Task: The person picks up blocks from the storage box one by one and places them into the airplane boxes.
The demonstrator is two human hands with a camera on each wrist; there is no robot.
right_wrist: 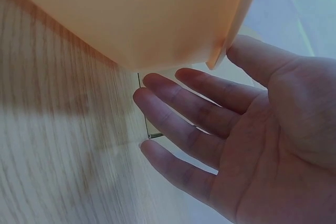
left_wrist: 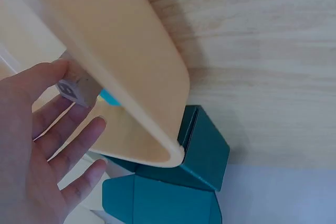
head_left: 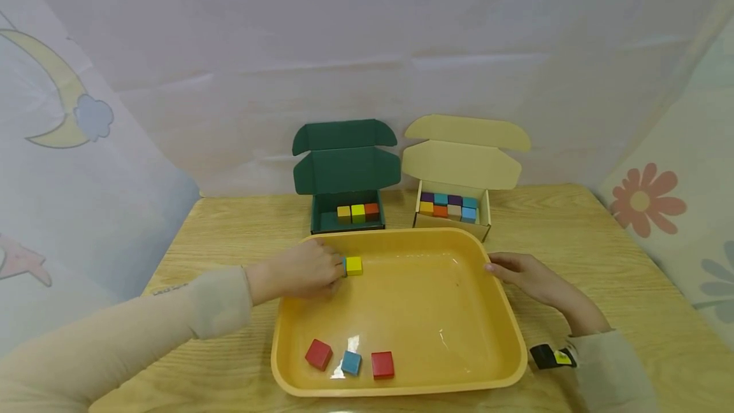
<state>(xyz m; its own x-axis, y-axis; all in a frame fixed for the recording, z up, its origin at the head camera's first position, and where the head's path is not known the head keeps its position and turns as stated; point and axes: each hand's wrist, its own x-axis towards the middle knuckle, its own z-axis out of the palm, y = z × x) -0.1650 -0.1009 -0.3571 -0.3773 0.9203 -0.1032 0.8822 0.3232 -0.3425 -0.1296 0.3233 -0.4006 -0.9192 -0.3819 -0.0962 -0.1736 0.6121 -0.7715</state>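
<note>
My left hand [head_left: 306, 268] reaches into the back left of the yellow tray [head_left: 401, 390]. In the left wrist view its thumb and fingers pinch a pale wooden block [left_wrist: 79, 83] with a dark mark on one face; the other fingers spread loosely. Beside these fingers sit a yellow block [head_left: 354, 266] and a blue block [left_wrist: 109, 97], mostly hidden. Two red blocks [head_left: 318, 354] and a second blue block [head_left: 351, 362] lie along the tray's near side. At the tray's right rim, my right hand [head_left: 530, 276] touches the edge with its thumb, fingers relaxed outside the wall.
Behind the tray stands a green box [head_left: 348, 171], lid up, holding an orange, a yellow and a red block. To its right, an open cream box [head_left: 461, 164] holds several coloured blocks in two rows. Both boxes stand on the wooden table [head_left: 229, 228], close to the tray's back rim.
</note>
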